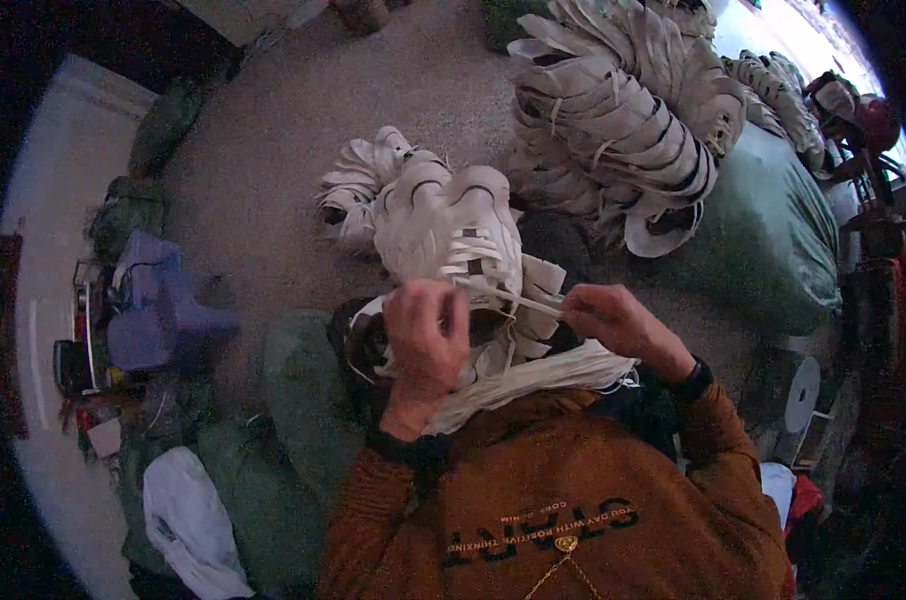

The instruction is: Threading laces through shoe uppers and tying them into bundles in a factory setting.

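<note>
A white shoe upper (488, 245) with white laces crossed over its tongue lies in front of me, against other white uppers. From its lacing a white shoelace (526, 301) runs taut to the right, where my right hand (613, 318) pinches it. Beside the lacing on the left, my left hand (428, 325) is closed with curled fingers, slightly blurred; what it grips is hidden. Across my lap, below both hands, rests a bundle of loose white laces (548, 383).
Long rows of nested white uppers (613, 130) are heaped at the far right, beside a full green sack (773, 225). A purple plastic stool (153, 300) stands at left. Nearer lie green sacks (308, 390) and a white bag (193, 525). Carpet (273, 150) covers the floor.
</note>
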A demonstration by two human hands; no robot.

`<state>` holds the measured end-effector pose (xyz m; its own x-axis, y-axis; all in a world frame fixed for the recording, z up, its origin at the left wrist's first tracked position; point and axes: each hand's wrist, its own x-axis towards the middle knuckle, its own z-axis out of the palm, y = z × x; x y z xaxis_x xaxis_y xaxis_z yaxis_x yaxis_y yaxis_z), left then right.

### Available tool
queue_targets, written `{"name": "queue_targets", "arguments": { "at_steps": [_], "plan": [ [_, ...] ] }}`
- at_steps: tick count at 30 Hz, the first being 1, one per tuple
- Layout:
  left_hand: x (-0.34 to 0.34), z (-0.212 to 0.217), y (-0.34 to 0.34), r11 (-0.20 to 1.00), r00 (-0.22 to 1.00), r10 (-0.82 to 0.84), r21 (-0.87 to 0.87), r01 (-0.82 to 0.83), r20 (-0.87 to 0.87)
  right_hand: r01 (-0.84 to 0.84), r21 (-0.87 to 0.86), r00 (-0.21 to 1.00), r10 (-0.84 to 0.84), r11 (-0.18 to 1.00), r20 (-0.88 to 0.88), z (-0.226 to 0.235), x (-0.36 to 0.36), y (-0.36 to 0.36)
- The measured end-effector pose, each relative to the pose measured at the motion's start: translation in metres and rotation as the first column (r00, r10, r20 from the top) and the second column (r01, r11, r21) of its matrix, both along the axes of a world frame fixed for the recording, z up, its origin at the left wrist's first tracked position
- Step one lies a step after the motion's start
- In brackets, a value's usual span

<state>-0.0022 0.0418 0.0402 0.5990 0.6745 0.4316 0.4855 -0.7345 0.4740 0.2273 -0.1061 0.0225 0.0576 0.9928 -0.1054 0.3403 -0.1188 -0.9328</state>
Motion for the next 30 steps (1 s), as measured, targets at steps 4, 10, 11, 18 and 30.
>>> {"name": "queue_targets", "arguments": {
  "at_steps": [4, 10, 11, 18, 30],
  "plan": [
    [0.010, 0.001, -0.014, 0.958, 0.978, -0.156, 0.218, 0.184, -0.136, -0.026, -0.085, 0.953, -0.001, 0.996, -0.302, 0.029, -0.002, 0.015],
    [0.031, -0.005, -0.014, 0.958, 0.965, -0.076, 0.250, 0.140, -0.249, 0.021, 0.042, 0.900, 0.000, 0.999, -0.436, 0.042, 0.001, 0.028],
    [0.034, -0.006, -0.014, 0.955, 0.955, -0.062, 0.261, 0.142, -0.292, 0.033, 0.047, 0.896, -0.009, 0.998, -0.444, 0.041, 0.002, 0.028],
    [0.038, -0.020, -0.005, 0.949, 0.951, -0.041, 0.285, 0.132, -0.306, 0.084, 0.074, 0.873, -0.038, 0.994, -0.487, 0.023, -0.002, 0.027],
    [0.029, -0.014, -0.005, 0.928, 0.930, -0.102, 0.303, 0.217, -0.353, 0.107, -0.008, 0.858, -0.097, 0.994, -0.504, 0.004, 0.002, 0.009]
  ]
}}
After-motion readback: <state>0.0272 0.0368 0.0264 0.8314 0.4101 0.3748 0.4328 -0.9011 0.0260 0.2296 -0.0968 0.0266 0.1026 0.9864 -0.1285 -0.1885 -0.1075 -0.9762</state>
